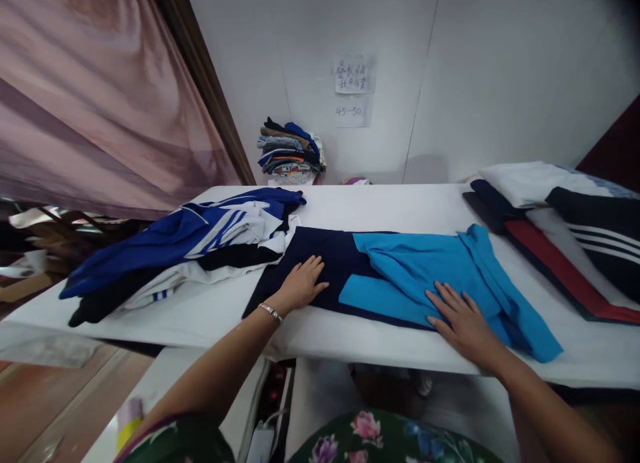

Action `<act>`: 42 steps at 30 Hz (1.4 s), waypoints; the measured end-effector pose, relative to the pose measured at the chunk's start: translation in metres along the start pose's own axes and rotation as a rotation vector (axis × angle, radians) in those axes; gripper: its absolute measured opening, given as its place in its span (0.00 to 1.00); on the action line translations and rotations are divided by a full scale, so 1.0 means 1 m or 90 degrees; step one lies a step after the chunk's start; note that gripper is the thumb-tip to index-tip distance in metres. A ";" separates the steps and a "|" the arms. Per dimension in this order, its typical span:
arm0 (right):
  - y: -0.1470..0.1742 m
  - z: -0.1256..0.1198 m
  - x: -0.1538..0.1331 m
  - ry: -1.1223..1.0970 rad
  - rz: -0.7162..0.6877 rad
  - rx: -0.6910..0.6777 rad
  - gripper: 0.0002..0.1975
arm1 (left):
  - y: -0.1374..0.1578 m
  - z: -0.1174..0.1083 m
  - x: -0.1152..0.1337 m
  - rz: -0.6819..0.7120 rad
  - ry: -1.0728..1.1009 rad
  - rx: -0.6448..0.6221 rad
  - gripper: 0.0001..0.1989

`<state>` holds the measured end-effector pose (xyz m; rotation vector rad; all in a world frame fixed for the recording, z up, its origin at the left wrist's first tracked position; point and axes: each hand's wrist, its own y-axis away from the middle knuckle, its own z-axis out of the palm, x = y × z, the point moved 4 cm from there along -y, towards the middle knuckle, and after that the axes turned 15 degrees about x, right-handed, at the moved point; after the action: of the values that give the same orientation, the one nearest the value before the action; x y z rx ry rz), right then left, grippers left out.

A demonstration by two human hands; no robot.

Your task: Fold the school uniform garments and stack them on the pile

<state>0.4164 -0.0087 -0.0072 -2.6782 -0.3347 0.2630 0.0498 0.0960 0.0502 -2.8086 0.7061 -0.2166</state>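
Note:
A two-tone jacket (400,263), dark navy on the left and bright blue on the right, lies spread across the white table (380,206). Its right part is rumpled, with folds at the far right end. My left hand (303,283) rests flat on the navy part, fingers spread. On the bright blue part lies my right hand (460,320), palm down with its fingers apart. Neither hand grips the cloth. The underside of the jacket is hidden.
Loose blue, white and black garments (215,236) lie heaped to the left. At the right are folded clothes (570,250). Behind the table, a stack of folded clothes (290,150) stands near the wall, below paper signs (353,76). A pink curtain (100,103) hangs at left.

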 end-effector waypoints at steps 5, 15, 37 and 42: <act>-0.007 -0.020 0.005 -0.104 0.025 -0.021 0.30 | -0.029 -0.021 -0.021 -0.032 0.084 -0.004 0.24; -0.167 -0.012 0.061 -0.035 0.040 0.001 0.28 | -0.147 -0.007 -0.065 -0.120 -0.059 0.042 0.21; -0.196 0.050 0.108 0.159 0.079 -0.072 0.25 | -0.152 0.002 -0.098 -0.222 -0.143 0.040 0.23; -0.199 0.034 0.086 0.089 0.139 -0.037 0.26 | -0.137 0.003 -0.037 -0.009 -0.069 0.120 0.25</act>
<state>0.4524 0.2032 0.0379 -2.7732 -0.0077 0.1319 0.0796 0.2313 0.0807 -2.6239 0.6069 -0.1260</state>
